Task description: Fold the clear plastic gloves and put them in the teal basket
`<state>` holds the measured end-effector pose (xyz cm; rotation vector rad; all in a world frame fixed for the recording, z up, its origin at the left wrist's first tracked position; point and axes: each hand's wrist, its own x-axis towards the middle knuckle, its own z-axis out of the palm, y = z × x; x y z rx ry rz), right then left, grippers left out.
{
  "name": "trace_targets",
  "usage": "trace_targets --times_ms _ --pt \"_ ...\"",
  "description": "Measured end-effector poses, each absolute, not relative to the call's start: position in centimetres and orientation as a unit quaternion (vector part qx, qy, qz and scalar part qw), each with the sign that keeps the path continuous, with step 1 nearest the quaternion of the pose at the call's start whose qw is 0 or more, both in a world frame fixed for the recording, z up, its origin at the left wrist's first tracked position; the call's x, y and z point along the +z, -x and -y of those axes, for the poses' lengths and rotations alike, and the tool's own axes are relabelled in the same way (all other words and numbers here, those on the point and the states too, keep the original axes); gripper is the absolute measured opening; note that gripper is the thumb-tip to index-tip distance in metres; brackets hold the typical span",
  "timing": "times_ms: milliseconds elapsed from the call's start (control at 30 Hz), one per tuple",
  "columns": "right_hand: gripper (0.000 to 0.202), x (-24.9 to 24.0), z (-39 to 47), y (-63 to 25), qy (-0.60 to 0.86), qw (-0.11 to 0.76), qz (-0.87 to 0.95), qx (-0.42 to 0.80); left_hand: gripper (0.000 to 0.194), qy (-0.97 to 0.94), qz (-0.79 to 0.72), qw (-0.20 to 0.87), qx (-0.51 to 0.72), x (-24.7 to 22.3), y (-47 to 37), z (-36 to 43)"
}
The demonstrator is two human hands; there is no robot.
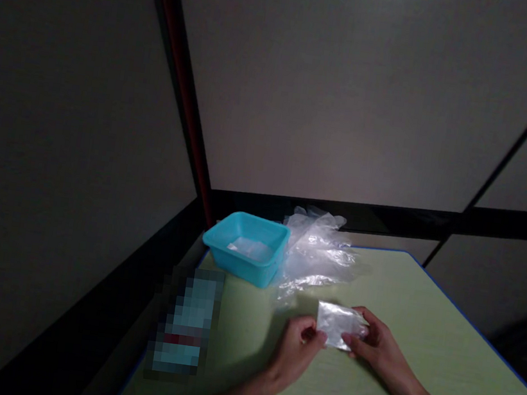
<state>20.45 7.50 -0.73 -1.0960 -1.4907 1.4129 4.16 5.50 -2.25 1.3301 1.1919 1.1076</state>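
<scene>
A small folded piece of clear plastic (335, 323), shiny and roughly rectangular, is held between my two hands just above the table. My left hand (296, 351) pinches its lower left corner between thumb and fingers. On the other side, my right hand (376, 343) grips the right end, thumb in front and fingers behind. Beyond my hands lies a crumpled heap of clear plastic bags (317, 250). A turquoise plastic basket (246, 272) stands against the heap's left side, with a flat clear plastic piece (251, 248) inside it.
The light green table (422, 322) has a blue edge. A pixelated bluish object (185, 326) lies at its left side. Pale wall panels (344, 104) with dark strips rise behind the table and on the left.
</scene>
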Motion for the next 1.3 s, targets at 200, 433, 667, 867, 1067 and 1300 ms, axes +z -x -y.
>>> trace_targets --times_ms 200,433,667,867,1067,1300 --pt "0.030 0.8 -9.4 -20.1 0.462 0.369 0.602 0.537 0.017 -0.705 -0.477 0.146 0.504 -0.9 -1.3 -4.7" --pt "0.028 6.4 -14.1 -16.6 0.419 0.343 0.702 0.463 0.029 -0.701 -0.538 -0.158 0.442 0.8 3.3 -7.6" --pt "0.006 10.1 -19.0 -11.2 0.229 0.407 0.807 0.361 0.026 -0.648 -0.570 -0.145 0.484 -0.4 2.4 -8.1" --pt "0.003 10.6 -21.1 -7.6 0.171 0.361 0.857 0.327 0.027 -0.616 -0.569 -0.132 0.528 -0.9 2.1 -7.0" --pt "0.016 10.4 -21.7 -5.1 0.134 0.288 0.910 0.268 0.027 -0.607 -0.568 -0.138 0.538 -1.2 2.0 -6.5" --pt "0.034 9.5 -23.0 -3.8 0.123 0.199 0.899 0.369 0.029 -0.609 -0.569 -0.137 0.535 -1.2 1.8 -6.5"
